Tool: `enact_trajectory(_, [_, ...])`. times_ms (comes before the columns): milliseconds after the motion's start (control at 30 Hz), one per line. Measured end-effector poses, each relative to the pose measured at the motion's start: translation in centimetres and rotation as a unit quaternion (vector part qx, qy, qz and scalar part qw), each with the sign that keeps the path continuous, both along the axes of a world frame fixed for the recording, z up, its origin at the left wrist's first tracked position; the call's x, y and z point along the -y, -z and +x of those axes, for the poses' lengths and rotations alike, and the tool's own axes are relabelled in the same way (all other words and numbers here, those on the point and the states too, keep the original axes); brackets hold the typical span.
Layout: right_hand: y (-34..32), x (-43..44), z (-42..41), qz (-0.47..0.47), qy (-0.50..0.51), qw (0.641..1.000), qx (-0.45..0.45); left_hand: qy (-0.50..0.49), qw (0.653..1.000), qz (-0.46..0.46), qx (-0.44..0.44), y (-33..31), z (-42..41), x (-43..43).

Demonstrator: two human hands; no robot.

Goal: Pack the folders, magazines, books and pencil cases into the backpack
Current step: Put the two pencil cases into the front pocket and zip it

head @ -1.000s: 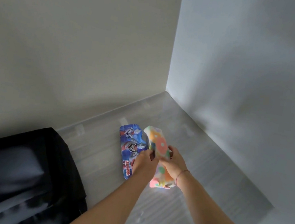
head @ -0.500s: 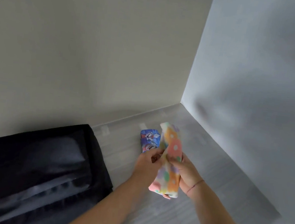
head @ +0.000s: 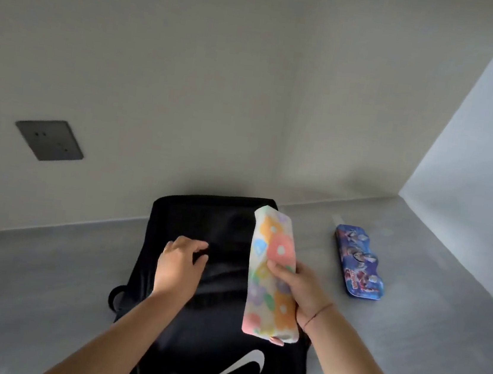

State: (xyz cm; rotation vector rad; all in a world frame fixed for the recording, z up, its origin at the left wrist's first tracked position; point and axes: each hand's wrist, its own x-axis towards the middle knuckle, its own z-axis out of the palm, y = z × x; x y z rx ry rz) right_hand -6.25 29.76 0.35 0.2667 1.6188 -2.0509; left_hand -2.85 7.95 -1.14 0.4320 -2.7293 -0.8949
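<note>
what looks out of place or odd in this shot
Nothing is spilled or damaged. The only stray is the blue pencil tin, lying alone on the floor right of the backpack, apart from it. The right hand holds the floral pencil case above the backpack; the left hand touches its fabric.

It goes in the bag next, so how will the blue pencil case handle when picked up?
The blue case looks stiff: its outline is crisp, unlike the soft-looking floral case in the right hand. It lies flat, so a push would probably slide it, not roll it. Its glossy lid may be slippery.
</note>
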Motion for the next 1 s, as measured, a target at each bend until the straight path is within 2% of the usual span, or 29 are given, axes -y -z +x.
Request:
enact_trajectory(133, [1.7,3.9,2.1,0.033,0.014,0.999,0.024,-0.037,0.998,-0.006,0.057,1.4,1.9,5.1])
enact_trajectory(267, [3.2,5.9,4.4,0.096,0.058,0.993,0.034,-0.002,0.991,0.008,0.136,2.2,2.5,6.9])
enact_trajectory(467, [5.0,6.4,8.6,0.174,0.087,0.98,0.038,0.035,0.989,0.045,0.138,2.8,2.3,7.1])
enact_trajectory(700, [4.2,5.5,10.0,0.278,0.054,0.958,-0.04,0.038,0.986,0.047,0.156,2.7,2.0,6.7])
enact_trajectory(900, [4.7,3.6,10.2,0.271,0.067,0.96,-0.027,0.011,0.985,0.003,0.175,2.1,1.7,6.3])
enact_trajectory(1000, [5.4,2.9,10.7,0.284,0.073,0.956,-0.005,0.007,0.976,-0.021,0.217,1.9,1.7,5.9])
